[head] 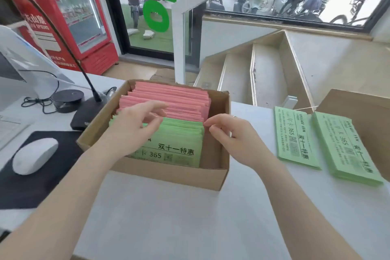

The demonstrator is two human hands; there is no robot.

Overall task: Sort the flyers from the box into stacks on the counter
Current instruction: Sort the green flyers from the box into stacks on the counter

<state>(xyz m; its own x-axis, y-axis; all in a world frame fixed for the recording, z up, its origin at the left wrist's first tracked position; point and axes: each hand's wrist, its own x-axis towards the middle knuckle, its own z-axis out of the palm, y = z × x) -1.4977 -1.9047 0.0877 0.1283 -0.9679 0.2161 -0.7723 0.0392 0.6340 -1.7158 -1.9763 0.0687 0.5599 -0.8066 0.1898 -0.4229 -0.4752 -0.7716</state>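
An open cardboard box [168, 177] stands on the white counter [190, 217]. Green flyers [181, 145] fill its near half and pink flyers [168, 99] its far half. My left hand [135, 126] reaches into the box, fingers spread over the top edges of the green flyers where they meet the pink ones. My right hand [228, 131] hovers at the right edge of the green flyers, fingers curled and pinching near their corner; I cannot tell if it grips one. Two stacks of green flyers [295, 137] [346, 150] lie side by side on the counter to the right.
A white mouse [34, 155] sits on a black pad [25, 188] at the left. A gooseneck microphone base [86, 116], a round black device [67, 100] and cables lie behind it. Another cardboard box [363, 112] stands at the far right. Stairs drop beyond the counter.
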